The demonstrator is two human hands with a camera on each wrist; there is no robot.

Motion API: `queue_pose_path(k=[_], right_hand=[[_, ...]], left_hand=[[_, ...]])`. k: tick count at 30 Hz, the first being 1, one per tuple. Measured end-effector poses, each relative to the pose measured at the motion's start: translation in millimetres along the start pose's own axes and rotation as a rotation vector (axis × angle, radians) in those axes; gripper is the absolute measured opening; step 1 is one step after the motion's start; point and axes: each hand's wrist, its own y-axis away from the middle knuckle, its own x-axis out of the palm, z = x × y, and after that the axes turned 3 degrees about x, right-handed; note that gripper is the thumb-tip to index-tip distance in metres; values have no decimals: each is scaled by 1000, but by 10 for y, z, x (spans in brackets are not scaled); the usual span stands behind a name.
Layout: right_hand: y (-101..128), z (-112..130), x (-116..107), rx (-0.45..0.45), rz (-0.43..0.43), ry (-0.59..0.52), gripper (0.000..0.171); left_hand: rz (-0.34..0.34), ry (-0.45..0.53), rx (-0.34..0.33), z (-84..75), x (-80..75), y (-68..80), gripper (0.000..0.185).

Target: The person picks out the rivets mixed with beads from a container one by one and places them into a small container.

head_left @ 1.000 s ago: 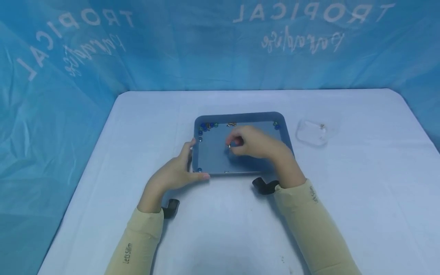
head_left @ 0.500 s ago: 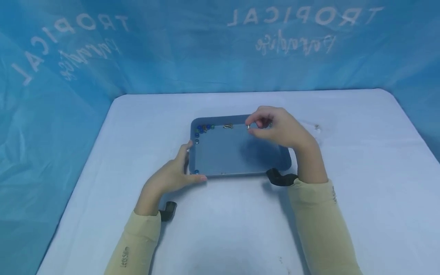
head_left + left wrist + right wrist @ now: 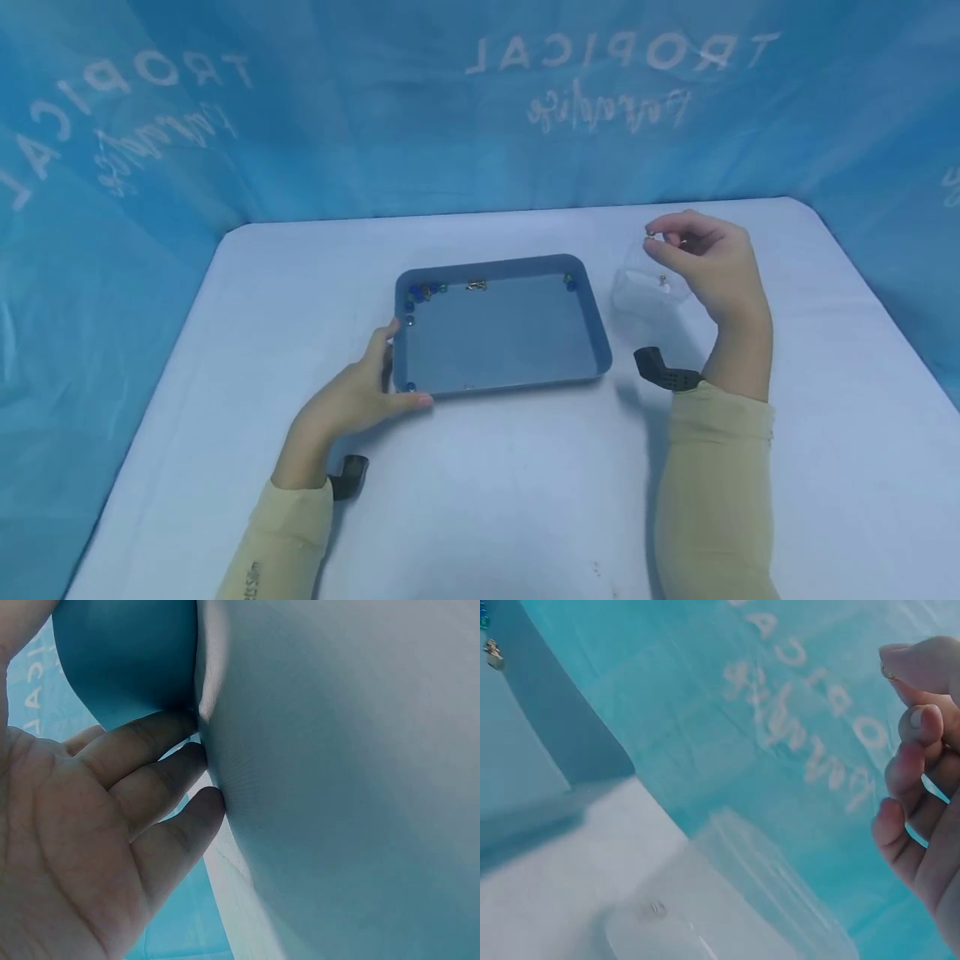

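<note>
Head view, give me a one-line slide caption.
Left hand steadies blue tray while right hand pinches a small piece above clear container.

Bg only: I'm at a white cloth-covered table w/ rounded far corners (image 3: 487, 500), cloth a bit wrinkled, few tiny dark specks near my edge. Table fills most of the head view. Blue translucent plastic sheet backdrop (image 3: 337, 142) wraps 3 sides: back, left, right. It's creased, hangs down to table level. White mirrored lettering "TROPICAL Paradise" (image 3: 622, 54) on the back panel, reads reversed; same print repeated on left panel (image 3: 127, 92), partial bit at right edge. Light is diffuse, blue-tinted, coming thru the sheet; soft shadows on the cloth. No floor, window or other furniture in view.
</note>
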Motion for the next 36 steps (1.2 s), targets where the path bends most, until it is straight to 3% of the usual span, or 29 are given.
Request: queue_pose_path(k=[4, 8, 19, 31, 36], right_hand=[[-6, -107, -107, 81, -76, -30, 25], [-24, -192, -132, 165, -90, 1, 27], [-59, -325, -162, 293, -30, 381, 41], [-90, -292, -114, 297, 28, 499, 36], [-79, -212, -93, 250, 37, 501, 40]], left_hand=[[-3, 1, -2, -12, 13, -2, 124], [-9, 0, -5, -18, 21, 4, 125], [-18, 3, -7, -21, 39, -1, 124], [-12, 14, -4, -24, 21, 7, 123], [-10, 18, -1, -12, 20, -10, 122]])
